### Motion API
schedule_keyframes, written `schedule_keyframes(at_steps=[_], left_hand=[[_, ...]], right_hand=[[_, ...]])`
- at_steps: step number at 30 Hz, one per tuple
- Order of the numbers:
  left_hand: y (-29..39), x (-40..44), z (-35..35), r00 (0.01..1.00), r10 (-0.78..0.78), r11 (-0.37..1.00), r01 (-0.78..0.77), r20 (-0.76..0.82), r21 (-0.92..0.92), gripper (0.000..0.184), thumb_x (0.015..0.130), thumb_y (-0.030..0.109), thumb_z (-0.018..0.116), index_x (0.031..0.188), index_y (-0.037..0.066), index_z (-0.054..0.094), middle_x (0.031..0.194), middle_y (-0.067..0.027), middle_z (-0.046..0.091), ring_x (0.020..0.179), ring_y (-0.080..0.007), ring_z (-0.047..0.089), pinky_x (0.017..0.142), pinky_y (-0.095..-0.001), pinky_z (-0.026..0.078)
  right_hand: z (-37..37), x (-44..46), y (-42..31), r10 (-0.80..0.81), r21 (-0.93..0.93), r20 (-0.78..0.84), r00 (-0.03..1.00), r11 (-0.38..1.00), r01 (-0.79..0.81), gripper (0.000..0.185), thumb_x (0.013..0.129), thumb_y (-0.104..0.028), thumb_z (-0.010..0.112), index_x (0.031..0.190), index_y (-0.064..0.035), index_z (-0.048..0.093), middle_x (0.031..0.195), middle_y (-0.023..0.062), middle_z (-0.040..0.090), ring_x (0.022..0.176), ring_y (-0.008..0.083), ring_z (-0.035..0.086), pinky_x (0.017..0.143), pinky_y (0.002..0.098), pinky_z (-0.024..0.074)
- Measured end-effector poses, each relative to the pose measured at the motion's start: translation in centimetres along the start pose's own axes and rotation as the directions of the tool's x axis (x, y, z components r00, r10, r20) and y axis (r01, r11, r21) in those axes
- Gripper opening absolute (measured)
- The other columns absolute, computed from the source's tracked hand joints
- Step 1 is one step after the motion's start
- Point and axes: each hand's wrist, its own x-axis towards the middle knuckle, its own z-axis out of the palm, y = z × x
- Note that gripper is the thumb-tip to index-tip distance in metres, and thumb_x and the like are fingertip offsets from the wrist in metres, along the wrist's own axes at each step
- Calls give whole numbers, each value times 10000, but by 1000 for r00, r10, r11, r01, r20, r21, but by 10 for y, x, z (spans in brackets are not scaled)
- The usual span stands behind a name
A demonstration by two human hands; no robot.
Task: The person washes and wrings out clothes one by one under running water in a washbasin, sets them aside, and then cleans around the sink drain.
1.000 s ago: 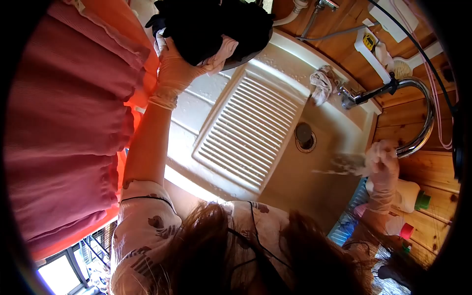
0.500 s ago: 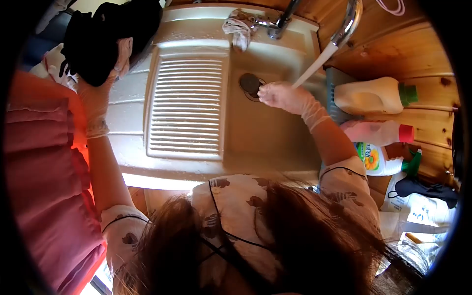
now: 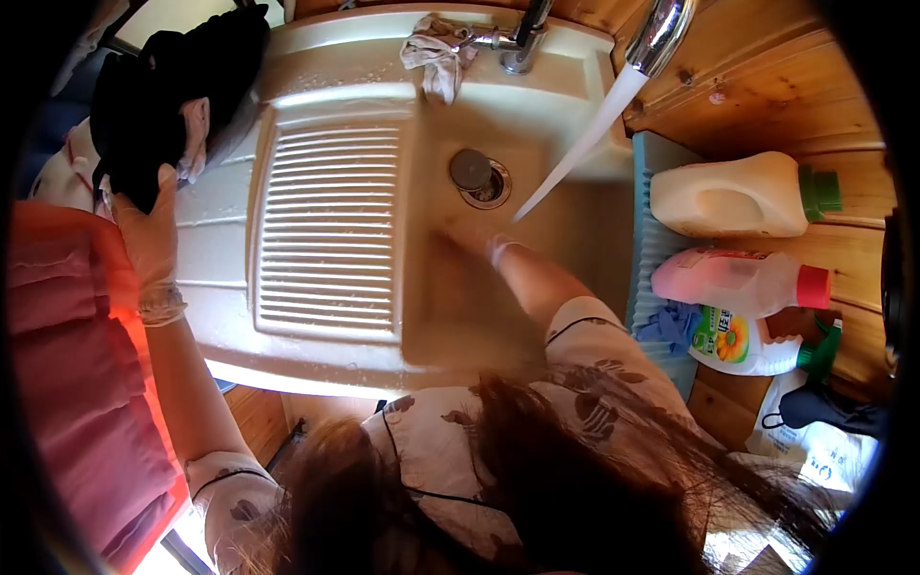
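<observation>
My left hand (image 3: 147, 230), in a thin clear glove, grips the lower end of a bundle of black cloth (image 3: 144, 125) at the left end of the sink. The thumb lies on one side of the cloth; the other fingers are mostly hidden. A pale pink strip of fabric (image 3: 195, 139) hangs against the bundle. My right hand (image 3: 465, 235), also gloved, is low in the sink basin (image 3: 585, 259), smeared by motion. Just above it are the drain (image 3: 494, 187) and a dark round stopper (image 3: 470, 170) partly covering it. Water (image 3: 585, 139) runs from the faucet (image 3: 666, 38) into the basin.
A ribbed washboard (image 3: 331, 225) is left of the basin. A rag (image 3: 438, 57) hangs on the tap fitting (image 3: 517, 57). At right, a cream bottle (image 3: 728, 195), a pink bottle (image 3: 728, 278) and a spray bottle (image 3: 752, 345) stand by a blue cloth (image 3: 671, 326). Red fabric (image 3: 86, 383) covers the left side.
My right hand has moved from the stopper down and left across the basin. More of the drain shows beside the stopper. The view has shifted; my left hand stays at the black cloth.
</observation>
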Motion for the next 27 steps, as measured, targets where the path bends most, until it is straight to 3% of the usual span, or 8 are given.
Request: schedule_keyframes(at_steps=[2,5,8,14,17,20,23,27], left_hand=[[-8,4,11,998,-42,996,45,-39,76,738,789,430,714,1246,-87,452,1280,-250,478,1167,-324,479,996,-345,379],[-23,19,19,996,-73,969,83,-51,232,781,783,487,695,1232,-104,453,1283,-285,454,1187,-362,454,1006,-366,369],[-46,26,24,998,-40,927,53,-43,372,844,762,540,684,1224,-126,448,1278,-319,436,1192,-402,440,1013,-389,362],[-39,26,25,999,-42,899,32,12,438,926,745,601,654,1239,-149,426,1269,-362,415,1203,-439,418,1033,-408,343],[-34,28,25,998,-56,869,49,0,493,933,744,606,643,1242,-152,423,1279,-374,396,1214,-454,401,1034,-415,345],[-27,23,26,997,-78,873,66,3,484,937,743,606,636,1242,-157,419,1294,-378,377,1225,-468,382,1036,-425,347],[-18,24,24,998,-64,883,53,8,466,942,743,604,633,1247,-160,413,1324,-383,342,1247,-478,354,1046,-438,335],[-14,20,24,1000,-24,810,27,-13,586,951,743,609,627,1256,-160,406,1372,-387,280,1281,-489,312,1064,-460,308]], right_hand=[[-71,5,-34,264,351,-110,958,912,-211,416,821,-244,619,1225,-168,553,1313,66,481,1204,220,451,962,374,402],[-99,-11,-33,-323,-468,-488,811,881,69,421,801,-333,616,1179,-151,586,1286,67,504,1247,313,410,983,455,367],[-131,-25,-14,-280,-473,-252,926,871,134,537,803,-285,626,1313,-230,467,1378,115,377,1263,340,358,997,491,345],[-106,-63,34,236,-363,-256,938,876,-319,547,837,-279,566,1337,-115,418,1414,126,330,1347,335,258,1035,511,280],[-82,-109,13,638,-108,-160,753,747,-656,667,879,-264,530,1448,-95,225,1522,128,155,1389,341,186,1010,570,317],[-58,-137,3,795,-89,-79,601,595,-799,582,908,-224,496,1433,-80,289,1497,145,250,1348,336,298,1021,552,331],[6,-93,55,388,-706,480,787,703,84,379,889,-126,462,1261,-97,530,1212,174,577,1101,313,574,899,478,464],[-95,-107,-16,340,64,-139,930,940,-334,265,901,-123,441,1078,-3,599,1126,248,588,1007,377,596,835,425,499]])
